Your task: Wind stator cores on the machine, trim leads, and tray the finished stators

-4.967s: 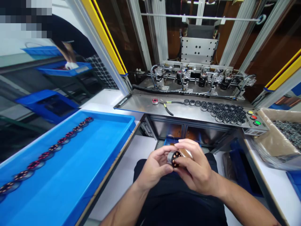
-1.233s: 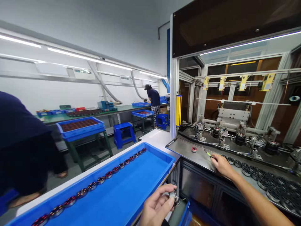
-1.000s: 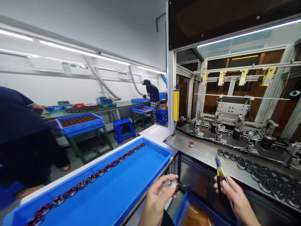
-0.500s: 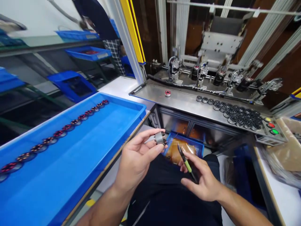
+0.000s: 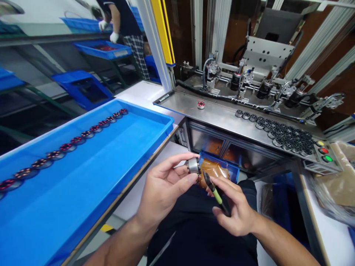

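Between the thumb and fingers of my left hand (image 5: 163, 184) is a motor stator (image 5: 193, 165), a short grey metal ring with dark ends, turned on its side. My right hand (image 5: 235, 207) is wrapped round a pair of cutting pliers (image 5: 217, 195) with black and light green handles. The pliers' dark jaws point up and left, close to the stator's right end; whether they touch it I cannot tell. Below both hands stands a small blue bin (image 5: 235, 173) with brown film (image 5: 213, 169) in it.
At left a big blue tray (image 5: 83, 192) holds a row of wound stators (image 5: 68, 147). One red-wound stator (image 5: 200, 105) sits on the machine's metal ledge (image 5: 219, 117), with many black-ended ones (image 5: 288, 133) at right. Control buttons (image 5: 323, 150) and a gloved co-worker (image 5: 122, 22) are beyond.
The pliers have come closer to the stator, moving left. The stator has turned slightly in my left hand. My view has shifted a little, and the co-worker's gloved hands now show.
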The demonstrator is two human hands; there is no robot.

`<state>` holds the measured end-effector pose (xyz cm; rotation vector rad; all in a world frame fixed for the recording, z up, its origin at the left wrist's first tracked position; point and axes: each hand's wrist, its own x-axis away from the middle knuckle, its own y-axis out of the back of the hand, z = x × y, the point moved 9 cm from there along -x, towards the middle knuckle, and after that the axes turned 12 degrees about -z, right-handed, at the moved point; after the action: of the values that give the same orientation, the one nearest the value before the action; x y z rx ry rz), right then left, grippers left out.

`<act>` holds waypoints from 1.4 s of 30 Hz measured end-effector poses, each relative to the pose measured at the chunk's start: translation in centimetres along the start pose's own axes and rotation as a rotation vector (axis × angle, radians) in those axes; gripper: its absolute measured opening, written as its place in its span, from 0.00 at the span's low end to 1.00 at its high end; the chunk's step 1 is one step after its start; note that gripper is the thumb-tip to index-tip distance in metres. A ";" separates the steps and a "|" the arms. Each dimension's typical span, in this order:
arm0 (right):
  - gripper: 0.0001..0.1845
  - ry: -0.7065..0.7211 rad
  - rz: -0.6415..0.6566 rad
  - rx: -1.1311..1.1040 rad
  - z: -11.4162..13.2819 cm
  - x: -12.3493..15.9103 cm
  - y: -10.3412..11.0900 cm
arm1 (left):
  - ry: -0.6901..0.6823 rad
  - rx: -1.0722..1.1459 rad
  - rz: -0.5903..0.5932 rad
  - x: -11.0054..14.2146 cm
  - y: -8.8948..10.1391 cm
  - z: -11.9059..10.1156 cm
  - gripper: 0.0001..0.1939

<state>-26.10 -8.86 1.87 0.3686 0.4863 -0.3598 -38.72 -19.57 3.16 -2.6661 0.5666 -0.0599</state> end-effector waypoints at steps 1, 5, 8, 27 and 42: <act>0.42 0.006 -0.005 0.004 0.1 0.0 0.0 | 0.004 0.000 0.007 0.0 0.0 0.0 0.17; 0.41 0.027 -0.016 0.020 0.1 -0.1 0.0 | 0.014 0.004 0.016 0.1 -0.2 0.1 0.17; 0.41 0.048 -0.028 0.013 0.0 0.1 0.0 | 0.024 -0.003 -0.002 0.1 0.0 0.2 0.17; 0.47 0.013 -0.013 -0.079 -0.1 1.1 -0.3 | -0.204 -0.105 -0.019 1.4 -0.3 -1.4 0.09; 0.43 0.118 -0.112 -0.010 0.8 0.9 0.4 | -0.317 -0.141 0.096 1.9 -1.3 -2.0 0.14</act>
<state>-24.88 -9.07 2.16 0.3548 0.6256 -0.4454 -36.74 -19.97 5.40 -2.7003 0.6110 0.4369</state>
